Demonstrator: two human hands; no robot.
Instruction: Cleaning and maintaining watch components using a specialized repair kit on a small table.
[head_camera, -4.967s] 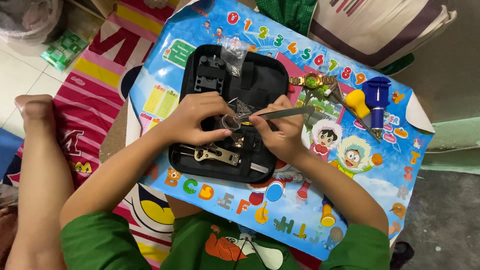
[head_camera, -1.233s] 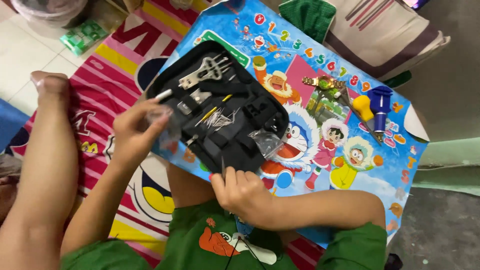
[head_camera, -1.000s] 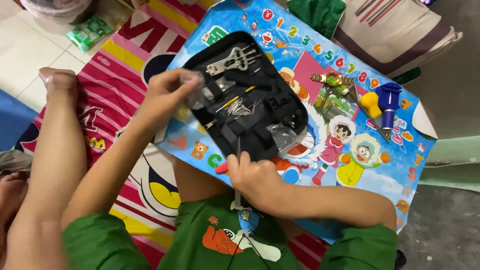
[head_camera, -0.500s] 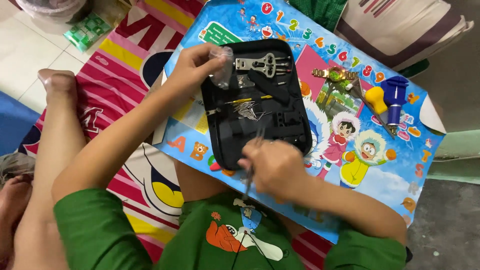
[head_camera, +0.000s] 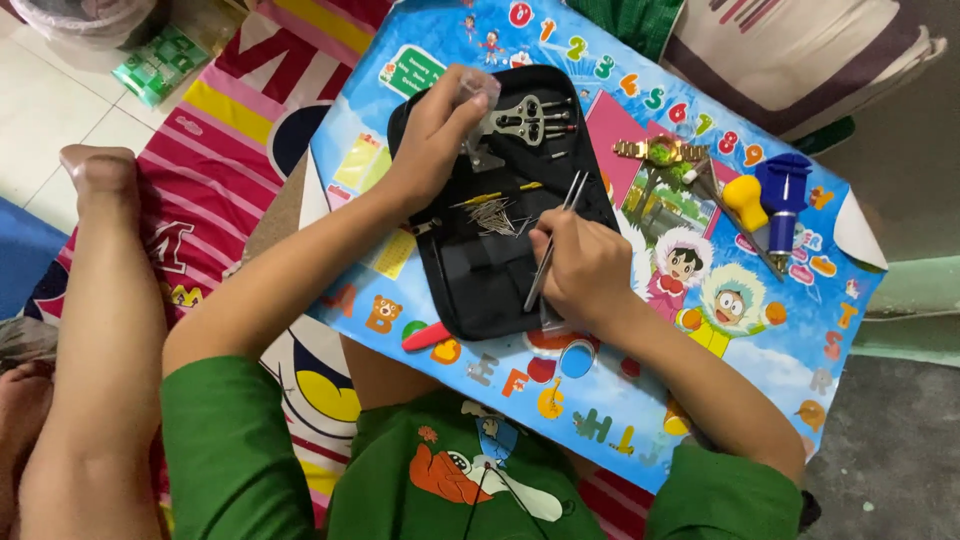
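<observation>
Two hands over black tool case (head_camera: 490, 270); tweezers (head_camera: 553, 235) in right hand (head_camera: 585, 270)

Loose pins (head_camera: 492, 215) and a metal wrench (head_camera: 525, 118) crowd the black case (head_camera: 480, 290) under my hands; its lower half lies bare, and the blue tool (head_camera: 782, 195) stands well apart to my right

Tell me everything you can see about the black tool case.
The black case lies open and flat on a colourful cartoon table, looking like soft fabric with rounded corners. Inside sit a silvery metal tool near the far end and a loose pile of thin pins in the middle. The left hand rests on its far left edge, pinching a small clear bag; the right hand lies over its right side, holding tweezers pointed inward.
</observation>
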